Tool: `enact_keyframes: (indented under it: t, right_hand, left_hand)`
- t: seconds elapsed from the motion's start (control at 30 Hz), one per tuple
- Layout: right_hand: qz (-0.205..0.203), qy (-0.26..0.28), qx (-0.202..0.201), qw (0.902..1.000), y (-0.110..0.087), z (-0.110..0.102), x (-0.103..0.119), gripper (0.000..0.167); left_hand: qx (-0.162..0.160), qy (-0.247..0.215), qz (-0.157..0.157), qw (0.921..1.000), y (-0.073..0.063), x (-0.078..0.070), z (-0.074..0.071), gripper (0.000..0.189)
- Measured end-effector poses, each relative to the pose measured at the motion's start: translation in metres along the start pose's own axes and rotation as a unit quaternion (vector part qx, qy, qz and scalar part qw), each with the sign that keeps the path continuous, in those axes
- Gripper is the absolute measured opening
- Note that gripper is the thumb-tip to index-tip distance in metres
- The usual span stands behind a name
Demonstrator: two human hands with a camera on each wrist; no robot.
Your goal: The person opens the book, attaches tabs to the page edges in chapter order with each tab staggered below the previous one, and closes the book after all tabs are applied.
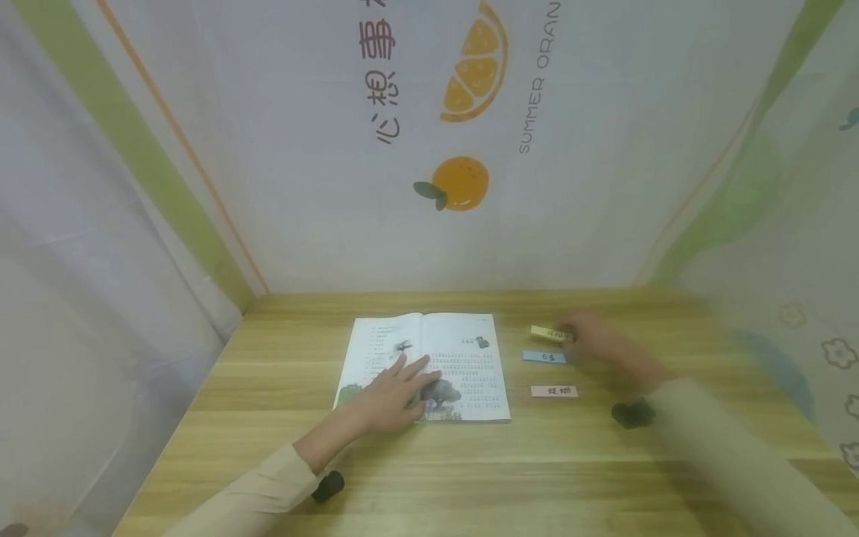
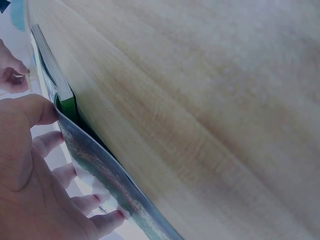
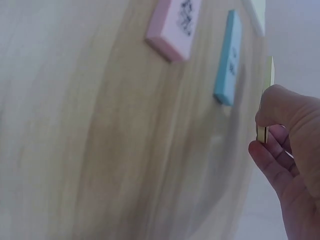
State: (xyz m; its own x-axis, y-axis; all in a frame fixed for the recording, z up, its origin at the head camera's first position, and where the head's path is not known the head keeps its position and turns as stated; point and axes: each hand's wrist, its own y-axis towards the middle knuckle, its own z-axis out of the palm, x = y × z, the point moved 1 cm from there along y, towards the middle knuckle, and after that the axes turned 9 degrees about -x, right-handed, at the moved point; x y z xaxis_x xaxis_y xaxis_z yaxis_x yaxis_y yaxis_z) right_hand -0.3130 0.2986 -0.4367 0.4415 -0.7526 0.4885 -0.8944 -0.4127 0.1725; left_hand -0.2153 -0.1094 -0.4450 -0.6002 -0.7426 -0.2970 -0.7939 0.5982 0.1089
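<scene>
An open book point(image 1: 463, 373) with printed text and drawings lies on the wooden table. Across its lower middle rests my left hand point(image 1: 385, 395), fingers spread over the pages; the left wrist view shows that hand point(image 2: 40, 170) at the book's lower edge point(image 2: 105, 155). To the right, my right hand point(image 1: 593, 339) pinches a yellow strip point(image 1: 546, 333) with handwriting, held by its right end. Thumb and fingers of the right hand point(image 3: 290, 135) grip the yellow strip point(image 3: 269, 75) in the right wrist view. Nearer to me lie a blue strip point(image 1: 542, 357) and a pink strip point(image 1: 554, 391), both with handwritten characters.
The wooden table point(image 1: 429, 477) extends around the book and strips. A white curtain point(image 1: 302, 186) printed with oranges and lettering hangs behind its far edge, and more cloth hangs at both sides. Dark wrist devices point(image 1: 329, 486) are near both sleeves.
</scene>
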Motion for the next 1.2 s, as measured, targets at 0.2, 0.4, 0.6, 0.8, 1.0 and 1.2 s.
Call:
enact_keyframes:
  t: [0.2, 0.4, 0.6, 0.8, 1.0, 1.2]
  right_hand:
    - [-0.055, -0.026, -0.016, 0.998, 0.005, -0.005, 0.013, 0.03]
    - [-0.06, -0.014, -0.002, 0.9981, 0.006, -0.006, 0.047, 0.031]
    - [-0.06, -0.016, 0.005, 0.998, 0.006, 0.002, 0.077, 0.025]
    - [-0.109, -0.029, 0.001, 0.9936, 0.0, 0.011, 0.094, 0.025]
    - [-0.126, -0.022, -0.005, 0.9917, -0.003, 0.02, 0.097, 0.033]
    - [-0.146, -0.023, -0.014, 0.9889, -0.003, 0.022, 0.102, 0.032]
  left_hand:
    - [0.0, -0.004, -0.003, 1.0, -0.001, 0.0, -0.001, 0.055]
    - [0.003, -0.008, -0.009, 0.9999, -0.001, -0.001, -0.001, 0.056]
    - [0.0, -0.01, -0.009, 0.9999, -0.001, -0.002, -0.001, 0.055]
    - [-0.005, -0.015, -0.01, 0.9998, -0.002, -0.003, -0.001, 0.055]
    - [-0.008, -0.034, -0.013, 0.9993, -0.001, -0.005, -0.005, 0.055]
    - [-0.029, -0.065, -0.004, 0.9974, 0.009, -0.007, -0.013, 0.062]
